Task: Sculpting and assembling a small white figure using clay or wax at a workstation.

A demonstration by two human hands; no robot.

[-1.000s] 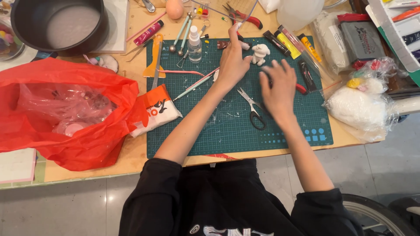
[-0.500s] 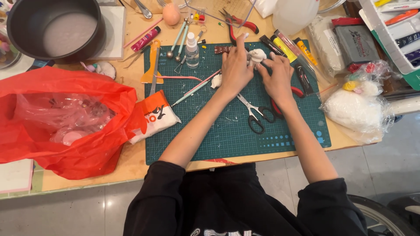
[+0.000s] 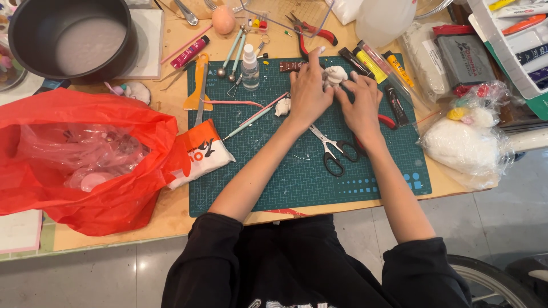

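Observation:
A small white clay figure [image 3: 335, 75] stands near the far edge of the green cutting mat [image 3: 285, 171]. My left hand [image 3: 309, 94] curls around its left side, one finger raised. My right hand [image 3: 361, 102] presses against its right side with the fingertips on it. A small lump of white clay [image 3: 282, 106] lies just left of my left hand. Black-handled scissors [image 3: 333, 153] lie on the mat under my wrists.
A red plastic bag [image 3: 85, 159] fills the left of the table, a dark pot [image 3: 71, 35] behind it. Modelling tools [image 3: 234, 54], a small spray bottle [image 3: 249, 61], red pliers [image 3: 313, 27] and paint tubes [image 3: 377, 63] line the mat's far edge. Bagged white clay [image 3: 465, 148] sits right.
Both hands have moved forward and closed in on the white clay figure; my right hand came up from beside the scissors to touch it.

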